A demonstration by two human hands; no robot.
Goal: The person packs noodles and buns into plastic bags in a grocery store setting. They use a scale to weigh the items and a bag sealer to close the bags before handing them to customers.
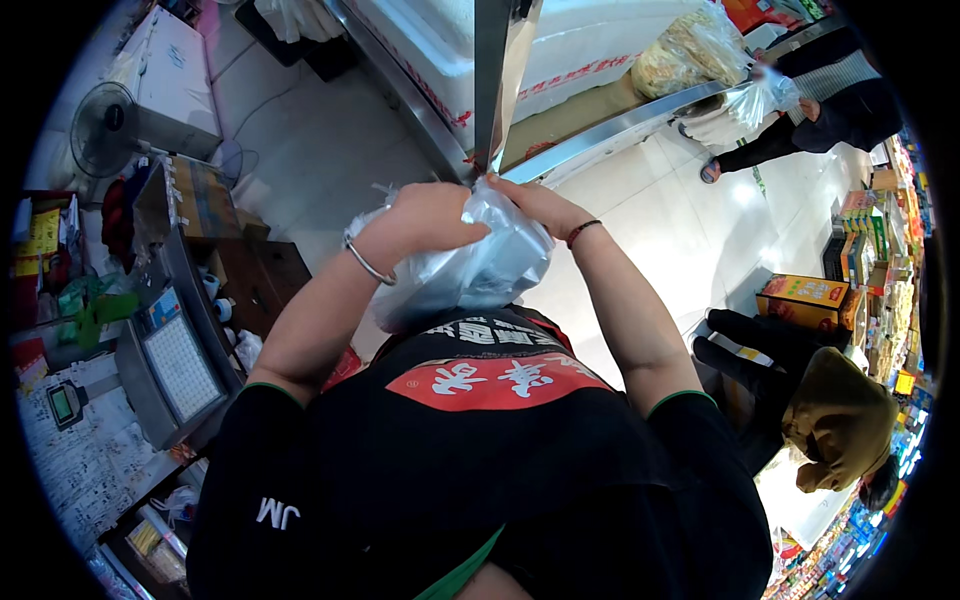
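A bulging bundle of clear plastic bags (pixel 510 259) hangs in front of my apron, near the foot of a metal corner post (pixel 491 82). My left hand (pixel 431 217), with a silver bangle at the wrist, is curled over the left part of the bundle and grips it. On the other side, my right hand (pixel 536 206) pinches the bundle's upper edge, its fingertips close beside the post. A dark beaded band circles that wrist. Where the plastic meets the post is partly hidden by my fingers.
Large foam boxes (pixel 577 64) stand on a metal-edged stand beyond my hands, with a filled clear bag (pixel 690 52). A scale (pixel 180 352) and a fan (pixel 105 127) are at left. On the right, one person (pixel 832 120) stands and another (pixel 832 420) is beside stocked shelves.
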